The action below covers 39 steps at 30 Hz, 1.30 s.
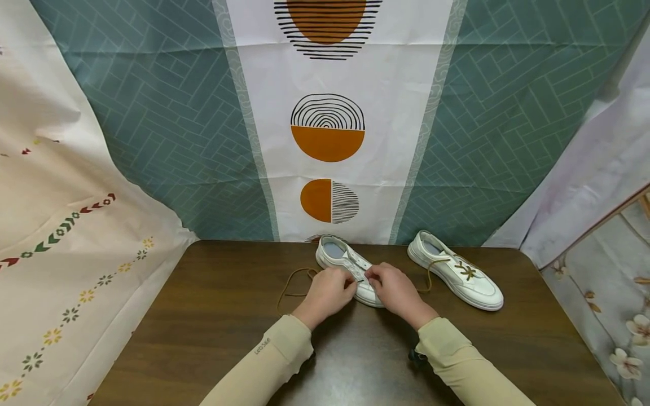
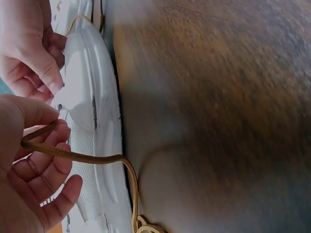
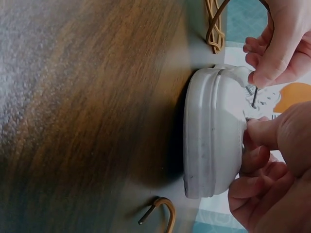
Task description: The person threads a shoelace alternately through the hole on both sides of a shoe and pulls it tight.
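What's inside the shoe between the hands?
A grey insole shows through the heel-end opening of the shoe in the head view. The toe end's interior is covered by the upper; can't tell what's there.

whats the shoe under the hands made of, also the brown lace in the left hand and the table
Shoe: probably white leather or imitation leather, smooth with a soft sheen; a side panel looks like fabric mesh, given its fine grid.
Brown lace: woven textile cord, matte, shown by its ridged weave; fibre unclear.
Table: wood or wood-look laminate, dark streaky grain, glossy where light reflects.
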### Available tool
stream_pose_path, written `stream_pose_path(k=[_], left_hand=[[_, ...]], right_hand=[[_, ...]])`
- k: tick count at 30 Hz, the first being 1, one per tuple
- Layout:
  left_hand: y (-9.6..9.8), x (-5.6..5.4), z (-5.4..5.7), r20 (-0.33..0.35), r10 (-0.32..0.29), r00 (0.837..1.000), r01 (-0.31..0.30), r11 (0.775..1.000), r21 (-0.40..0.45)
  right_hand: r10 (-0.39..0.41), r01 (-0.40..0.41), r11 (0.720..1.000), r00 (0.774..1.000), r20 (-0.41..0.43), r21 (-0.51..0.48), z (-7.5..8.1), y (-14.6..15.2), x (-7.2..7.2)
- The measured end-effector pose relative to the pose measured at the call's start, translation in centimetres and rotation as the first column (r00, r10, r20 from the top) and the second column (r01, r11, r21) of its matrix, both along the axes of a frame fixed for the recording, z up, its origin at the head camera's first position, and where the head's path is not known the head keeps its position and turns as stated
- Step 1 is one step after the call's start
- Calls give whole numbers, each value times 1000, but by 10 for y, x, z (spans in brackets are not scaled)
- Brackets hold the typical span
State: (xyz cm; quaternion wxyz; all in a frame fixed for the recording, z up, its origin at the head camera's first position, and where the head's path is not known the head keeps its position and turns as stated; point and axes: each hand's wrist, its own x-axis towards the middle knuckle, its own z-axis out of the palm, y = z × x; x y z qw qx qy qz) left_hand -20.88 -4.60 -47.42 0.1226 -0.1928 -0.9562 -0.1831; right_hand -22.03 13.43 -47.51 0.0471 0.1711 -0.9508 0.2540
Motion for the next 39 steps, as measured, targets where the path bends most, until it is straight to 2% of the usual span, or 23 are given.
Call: stream_pose_path(k=[7, 12, 16, 20, 24, 27, 31, 35, 39], left_hand=[[4, -1, 0, -13, -53, 999, 53, 999, -2], [3, -4, 0, 22, -52, 998, 52, 999, -10], [2, -5, 1, 40, -63, 997, 63, 998, -4], [3, -5, 2, 8, -47, 999, 47, 999, 7], [7, -4, 7, -55, -20, 998, 23, 998, 51], [12, -6, 10, -113, -27, 993, 33, 998, 46], [17, -11, 10, -165, -52, 985, 48, 998, -29], [18, -15, 7, -146, -76, 986, 71, 997, -39], [20, -16, 5, -110, -88, 990, 93, 995, 39]], right_hand=[[23, -24, 999, 1000, 19, 28, 3, 0, 1], [13, -14, 1000, 998, 55, 16, 4, 0, 2], [-2, 1, 1000, 999, 51, 29, 2, -1, 2], [0, -2, 999, 999, 36, 49, 0, -1, 0], [-7, 6, 999, 1000, 20, 44, 0, -1, -1], [-16, 16, 1000, 1000, -5, 16, 1, 1, -2], [-34, 32, 999, 999, -31, -39, 4, 6, -4], [-47, 37, 993, 996, -79, -115, 10, 12, -4], [-19, -9, 984, 988, -151, -180, 15, 12, -2]])
